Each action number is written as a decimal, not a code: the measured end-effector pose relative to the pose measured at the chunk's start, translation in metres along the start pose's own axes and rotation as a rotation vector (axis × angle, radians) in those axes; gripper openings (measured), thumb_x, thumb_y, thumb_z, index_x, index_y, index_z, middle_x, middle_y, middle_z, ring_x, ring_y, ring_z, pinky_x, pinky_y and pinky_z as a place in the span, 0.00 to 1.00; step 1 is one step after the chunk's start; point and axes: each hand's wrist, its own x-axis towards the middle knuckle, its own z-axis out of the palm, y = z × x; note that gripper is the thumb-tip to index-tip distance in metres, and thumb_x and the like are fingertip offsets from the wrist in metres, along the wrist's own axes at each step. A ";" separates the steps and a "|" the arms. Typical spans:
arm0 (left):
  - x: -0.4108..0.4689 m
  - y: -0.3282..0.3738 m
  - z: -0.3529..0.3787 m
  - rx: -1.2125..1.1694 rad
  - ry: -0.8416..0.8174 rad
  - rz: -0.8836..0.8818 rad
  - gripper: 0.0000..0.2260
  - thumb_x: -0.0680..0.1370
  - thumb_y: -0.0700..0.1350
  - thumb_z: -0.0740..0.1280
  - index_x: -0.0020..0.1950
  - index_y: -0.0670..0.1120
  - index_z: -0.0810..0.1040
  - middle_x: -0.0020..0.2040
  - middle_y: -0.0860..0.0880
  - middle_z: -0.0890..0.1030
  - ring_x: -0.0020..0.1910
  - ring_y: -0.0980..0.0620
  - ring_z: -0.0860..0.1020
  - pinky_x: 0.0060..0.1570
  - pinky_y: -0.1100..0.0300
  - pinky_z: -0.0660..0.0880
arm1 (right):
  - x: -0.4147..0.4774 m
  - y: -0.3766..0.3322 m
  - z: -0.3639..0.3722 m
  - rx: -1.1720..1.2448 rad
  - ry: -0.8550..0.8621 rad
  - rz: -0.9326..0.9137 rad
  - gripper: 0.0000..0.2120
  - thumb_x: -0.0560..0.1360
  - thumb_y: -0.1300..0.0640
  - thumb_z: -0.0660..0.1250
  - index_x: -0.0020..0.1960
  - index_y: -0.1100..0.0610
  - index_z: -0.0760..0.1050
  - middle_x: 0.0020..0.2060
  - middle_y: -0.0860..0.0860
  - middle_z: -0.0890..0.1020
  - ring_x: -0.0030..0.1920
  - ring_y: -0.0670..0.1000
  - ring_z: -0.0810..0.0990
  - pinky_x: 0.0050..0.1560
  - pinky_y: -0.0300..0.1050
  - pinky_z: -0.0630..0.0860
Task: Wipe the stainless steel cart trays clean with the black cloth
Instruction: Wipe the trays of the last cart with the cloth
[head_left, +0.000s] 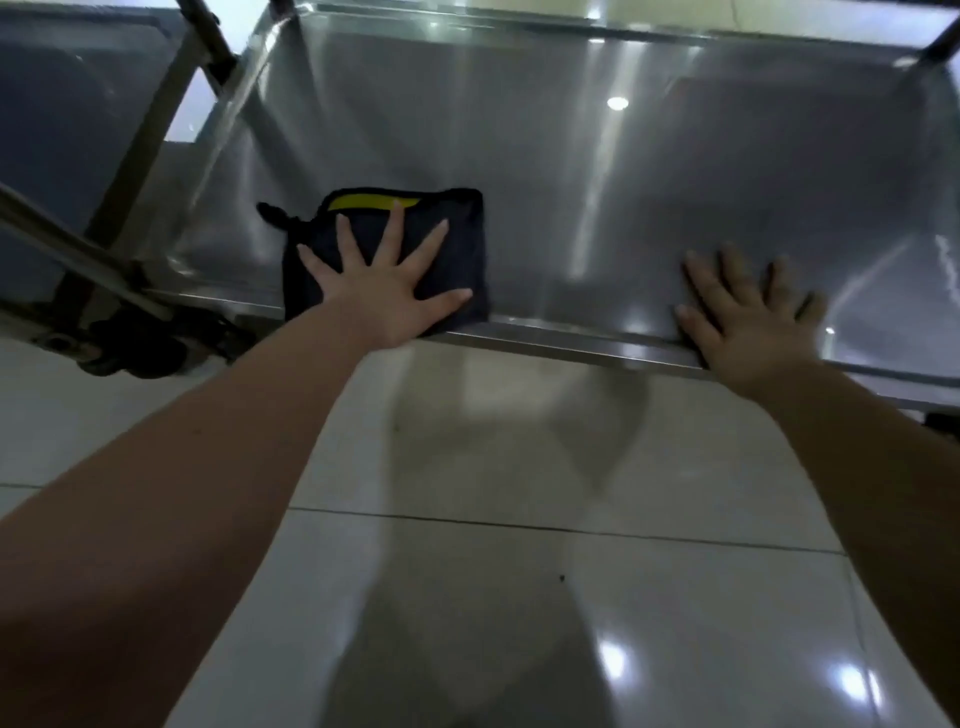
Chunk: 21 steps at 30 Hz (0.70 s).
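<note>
L hand (382, 283) flat, fingers spread, pressing black cloth (467, 249) onto tray (571, 182) at near-left corner; nothing gripped. R hand (748, 322) flat on near edge, well apart to the right, holding nothing. Cloth's long side runs w/ near edge; most bare steel lies right & far.

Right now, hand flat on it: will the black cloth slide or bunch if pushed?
Likely slides: the black cloth lies folded flat on the glossy tray. Probably floppy if lifted, being fabric. The spread left hand should limit bunching.
</note>
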 end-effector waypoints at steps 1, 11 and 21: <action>0.000 0.031 0.002 0.008 0.004 0.048 0.36 0.70 0.79 0.44 0.73 0.71 0.32 0.78 0.55 0.31 0.75 0.32 0.33 0.65 0.23 0.37 | 0.001 0.000 0.000 0.001 -0.004 -0.005 0.27 0.80 0.36 0.45 0.76 0.33 0.38 0.79 0.41 0.41 0.78 0.62 0.39 0.71 0.72 0.43; -0.009 0.235 0.000 -0.095 -0.013 0.312 0.32 0.78 0.70 0.50 0.78 0.66 0.40 0.80 0.54 0.36 0.76 0.35 0.33 0.64 0.24 0.33 | -0.005 0.024 -0.014 1.232 0.235 0.079 0.23 0.83 0.44 0.53 0.78 0.42 0.57 0.79 0.42 0.53 0.79 0.46 0.43 0.78 0.54 0.39; 0.017 0.125 -0.008 -0.037 0.227 0.180 0.24 0.84 0.57 0.47 0.80 0.58 0.48 0.81 0.49 0.45 0.79 0.40 0.39 0.75 0.39 0.38 | 0.007 -0.085 -0.012 0.125 0.035 -0.180 0.30 0.79 0.31 0.42 0.78 0.35 0.39 0.79 0.43 0.38 0.75 0.65 0.31 0.71 0.70 0.32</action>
